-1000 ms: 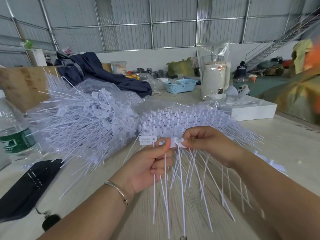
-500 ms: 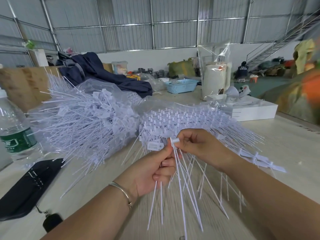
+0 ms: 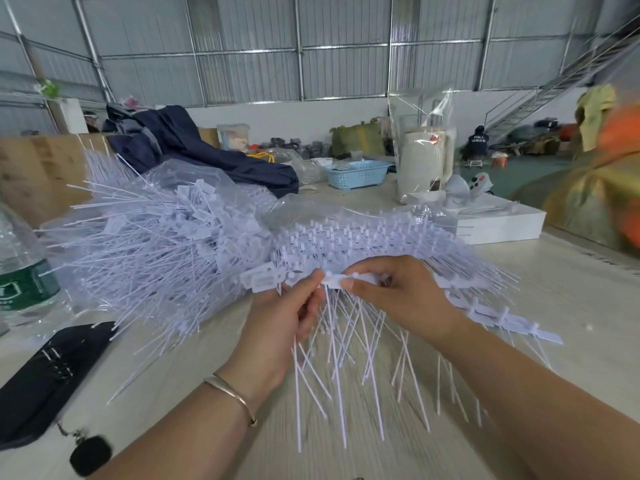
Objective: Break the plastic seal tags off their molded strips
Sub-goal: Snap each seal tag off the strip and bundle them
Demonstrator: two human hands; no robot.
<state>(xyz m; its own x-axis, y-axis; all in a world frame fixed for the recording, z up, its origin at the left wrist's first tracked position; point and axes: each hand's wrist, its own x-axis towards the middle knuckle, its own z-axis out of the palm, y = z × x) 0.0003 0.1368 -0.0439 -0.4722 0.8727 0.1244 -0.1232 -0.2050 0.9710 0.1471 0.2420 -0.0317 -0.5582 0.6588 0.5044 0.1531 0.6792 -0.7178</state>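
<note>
A molded strip [image 3: 349, 280] of seal tags is pinched between both hands, left hand [image 3: 284, 317] and right hand [image 3: 398, 296]; a snapping twist is judged next.

bottle [image 3: 26, 271] left of tag heap [image 3: 156, 244], basket [image 3: 358, 173] behind

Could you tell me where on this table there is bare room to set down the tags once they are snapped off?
The bare table right of the right hand, in front of the white box, is free. A smaller patch lies between the black pouch and the left hand. The far left is crowded by the bagged tag heap and water bottle.
</note>
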